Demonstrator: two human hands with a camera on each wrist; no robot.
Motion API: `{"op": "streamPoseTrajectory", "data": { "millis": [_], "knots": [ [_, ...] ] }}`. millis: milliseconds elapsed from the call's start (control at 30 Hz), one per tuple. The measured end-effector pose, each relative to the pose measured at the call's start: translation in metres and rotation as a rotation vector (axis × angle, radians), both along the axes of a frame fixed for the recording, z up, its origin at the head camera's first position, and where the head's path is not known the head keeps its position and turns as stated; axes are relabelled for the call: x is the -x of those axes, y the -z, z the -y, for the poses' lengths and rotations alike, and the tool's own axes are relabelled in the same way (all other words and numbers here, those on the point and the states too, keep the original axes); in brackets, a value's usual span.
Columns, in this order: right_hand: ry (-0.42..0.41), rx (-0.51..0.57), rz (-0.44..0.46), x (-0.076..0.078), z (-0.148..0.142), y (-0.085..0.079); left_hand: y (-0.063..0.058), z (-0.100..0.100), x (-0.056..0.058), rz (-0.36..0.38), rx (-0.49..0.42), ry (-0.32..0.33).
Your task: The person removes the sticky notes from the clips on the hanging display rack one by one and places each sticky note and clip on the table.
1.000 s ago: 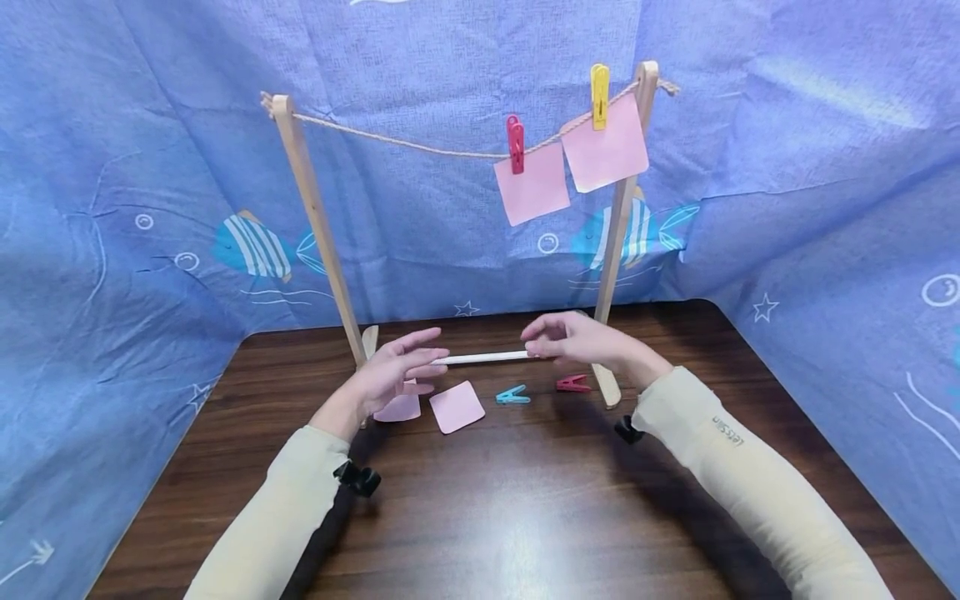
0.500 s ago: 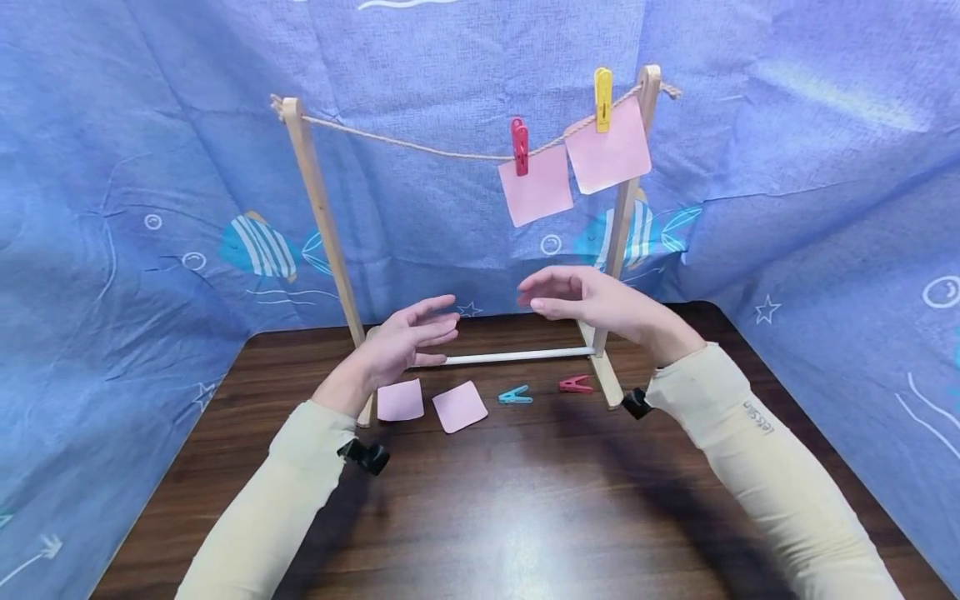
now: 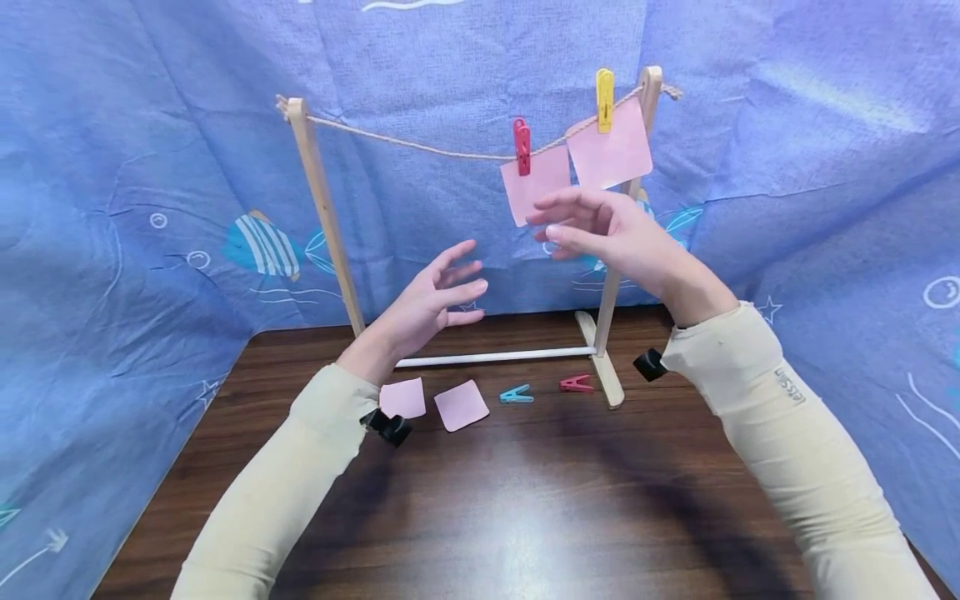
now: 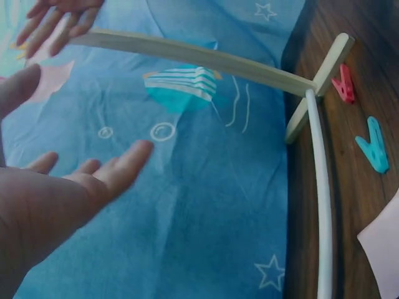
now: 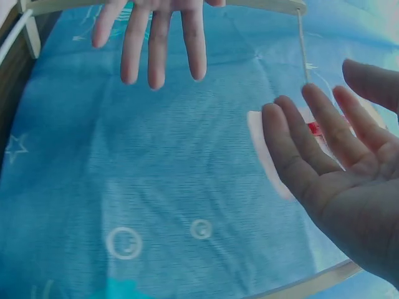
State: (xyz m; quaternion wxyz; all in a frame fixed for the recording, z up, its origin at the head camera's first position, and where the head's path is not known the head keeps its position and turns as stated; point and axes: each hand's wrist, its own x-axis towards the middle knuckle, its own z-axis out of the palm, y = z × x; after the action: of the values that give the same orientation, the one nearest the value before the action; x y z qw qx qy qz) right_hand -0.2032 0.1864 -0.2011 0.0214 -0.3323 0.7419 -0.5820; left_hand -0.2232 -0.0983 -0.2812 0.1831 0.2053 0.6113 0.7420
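Note:
My left hand (image 3: pixel 429 304) is held in the air between the posts, fingers spread and holding nothing. Higher up, my right hand (image 3: pixel 611 237) hovers in front of the hanging papers, its fingers loosely bent with nothing in them. A red clothespin (image 3: pixel 522 147) clips one pink paper (image 3: pixel 538 179) to the rope (image 3: pixel 405 142). Nearer the right post, a yellow clothespin (image 3: pixel 604 100) fastens a second pink paper (image 3: pixel 611 150); my right hand slightly overlaps both papers in the head view. Below on the table lie two pink papers (image 3: pixel 461 406), a blue clothespin (image 3: pixel 517 394) and another red clothespin (image 3: pixel 576 383).
A wooden stand holds the rope between its left post (image 3: pixel 324 208) and right post (image 3: pixel 609 304). A white rod (image 3: pixel 495 357) joins the posts near the dark wooden table (image 3: pixel 525 500). Blue fish-patterned cloth (image 3: pixel 420 217) hangs behind and at both sides.
Both hands have risen from near the white rod, the right one higher, up to the hanging papers. The rod's right end, earlier covered by the right hand, now shows. Papers and clothespins stay put.

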Motion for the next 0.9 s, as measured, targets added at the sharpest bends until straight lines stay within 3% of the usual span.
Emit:
{"op": "streamPoseTrajectory", "data": {
  "millis": [267, 467, 600, 900],
  "knots": [
    [0.031, 0.113, -0.035, -0.002, 0.008, -0.028, -0.019, -0.019, 0.007, -0.05, -0.183, 0.03],
    [0.048, 0.204, -0.026, 0.003, 0.015, -0.048, -0.032, -0.036, 0.015, -0.079, -0.209, -0.121],
    [0.07, 0.19, 0.02, 0.01, 0.018, -0.057, -0.036, -0.045, 0.02, -0.062, -0.224, -0.201],
    [0.148, 0.03, 0.057, 0.025, 0.019, -0.071, -0.043, -0.061, 0.027, -0.057, -0.247, -0.193]
  ]
}}
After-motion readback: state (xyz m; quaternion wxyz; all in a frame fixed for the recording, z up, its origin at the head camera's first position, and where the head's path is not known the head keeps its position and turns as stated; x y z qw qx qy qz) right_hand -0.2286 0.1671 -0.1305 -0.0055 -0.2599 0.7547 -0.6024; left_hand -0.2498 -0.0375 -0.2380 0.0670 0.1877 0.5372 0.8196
